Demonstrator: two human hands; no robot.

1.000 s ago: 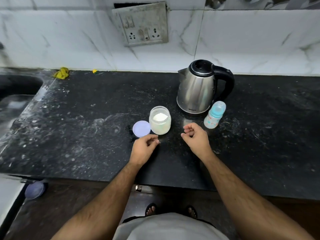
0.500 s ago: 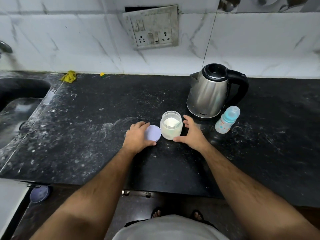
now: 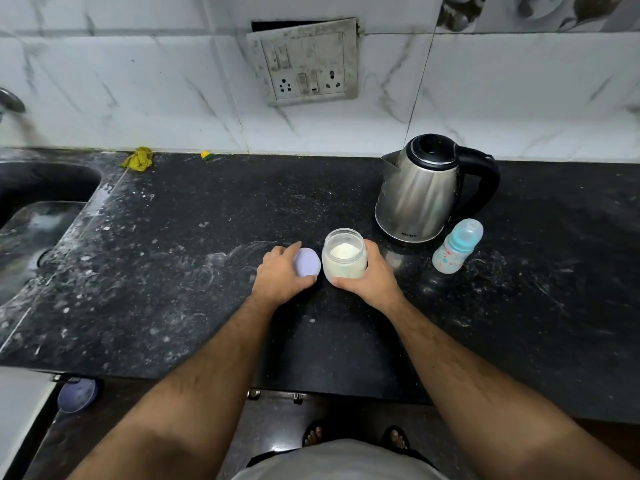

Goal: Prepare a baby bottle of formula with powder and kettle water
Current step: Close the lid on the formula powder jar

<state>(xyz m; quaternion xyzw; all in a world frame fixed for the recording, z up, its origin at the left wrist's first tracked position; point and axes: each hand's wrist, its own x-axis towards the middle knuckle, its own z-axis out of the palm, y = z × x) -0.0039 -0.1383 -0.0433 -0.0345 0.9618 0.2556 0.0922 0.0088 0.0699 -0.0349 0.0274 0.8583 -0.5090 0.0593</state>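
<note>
The right hand (image 3: 369,275) wraps the open powder jar (image 3: 344,258) to steady it on the black counter (image 3: 173,271), while the left hand (image 3: 282,277) closes over the lilac lid (image 3: 307,265) just beside it — likely to recap it. The capped baby bottle (image 3: 457,247) waits untouched by the steel kettle (image 3: 420,192).

**Table: what's sitting on it**

Black speckled stone table (image 3: 207,278), dusty with white smears, sink cut into its left end. On it: steel kettle (image 3: 417,199) at back right, baby bottle (image 3: 456,247) upright just right of the kettle's base, open powder jar (image 3: 344,259) front centre, lilac lid (image 3: 307,266) flat just left of the jar. Yellow rag (image 3: 138,159) and a small yellow-green scrap (image 3: 206,155) lie along the back wall.
</note>
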